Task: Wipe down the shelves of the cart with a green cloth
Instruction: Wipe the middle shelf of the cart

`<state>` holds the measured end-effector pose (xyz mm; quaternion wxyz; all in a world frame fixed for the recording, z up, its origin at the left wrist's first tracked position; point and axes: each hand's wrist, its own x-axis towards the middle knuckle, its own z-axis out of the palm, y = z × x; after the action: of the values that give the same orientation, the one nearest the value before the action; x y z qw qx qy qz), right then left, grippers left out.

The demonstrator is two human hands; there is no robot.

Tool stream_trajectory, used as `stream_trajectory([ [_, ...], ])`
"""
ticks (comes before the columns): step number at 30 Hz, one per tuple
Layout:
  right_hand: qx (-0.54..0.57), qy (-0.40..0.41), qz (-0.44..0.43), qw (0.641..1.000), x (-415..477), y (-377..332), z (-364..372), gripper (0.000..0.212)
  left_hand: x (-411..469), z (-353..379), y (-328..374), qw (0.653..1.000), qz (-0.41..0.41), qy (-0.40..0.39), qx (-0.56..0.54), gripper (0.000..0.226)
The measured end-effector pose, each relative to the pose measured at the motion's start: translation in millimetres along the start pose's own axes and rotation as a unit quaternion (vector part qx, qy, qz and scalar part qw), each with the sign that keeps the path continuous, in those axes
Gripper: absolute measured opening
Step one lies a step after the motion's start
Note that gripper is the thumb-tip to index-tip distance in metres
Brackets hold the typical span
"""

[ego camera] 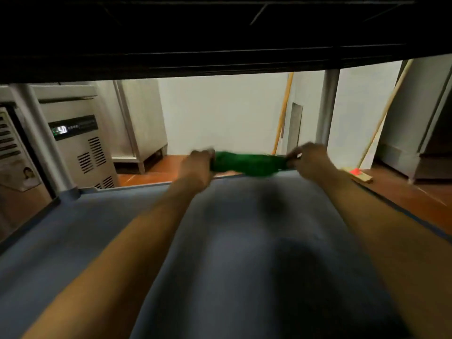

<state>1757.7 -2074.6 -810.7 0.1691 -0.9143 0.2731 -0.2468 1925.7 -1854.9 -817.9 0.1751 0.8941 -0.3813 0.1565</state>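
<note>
Both my arms reach across the grey-blue cart shelf to its far edge. The green cloth is stretched out along that far edge between my hands. My left hand grips its left end and my right hand grips its right end. The picture is blurred, so the fingers are hard to make out. The dark underside of the shelf above fills the top of the view.
Metal cart posts stand at the far left and far right. Beyond the cart are a steel appliance with a display, a steel cabinet, broom handles against the white wall, and an orange tiled floor.
</note>
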Motion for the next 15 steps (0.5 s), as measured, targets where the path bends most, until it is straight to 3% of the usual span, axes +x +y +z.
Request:
stream_trajectory([
  [2,-0.102,-0.116,-0.007,0.988,-15,23,34,0.026,-16,33,-3,0.990,0.050,-0.099,0.090,0.047],
  [4,-0.089,-0.122,-0.016,0.988,-25,38,56,0.027,-27,52,-4,0.977,0.094,-0.142,0.129,0.058],
  [7,-0.047,-0.079,-0.044,0.995,-27,47,61,0.026,-28,56,-7,0.973,0.123,-0.133,0.145,0.051],
  [15,-0.055,-0.067,-0.058,0.995,-34,53,54,0.032,-35,48,-15,0.990,0.078,-0.103,0.063,0.037],
])
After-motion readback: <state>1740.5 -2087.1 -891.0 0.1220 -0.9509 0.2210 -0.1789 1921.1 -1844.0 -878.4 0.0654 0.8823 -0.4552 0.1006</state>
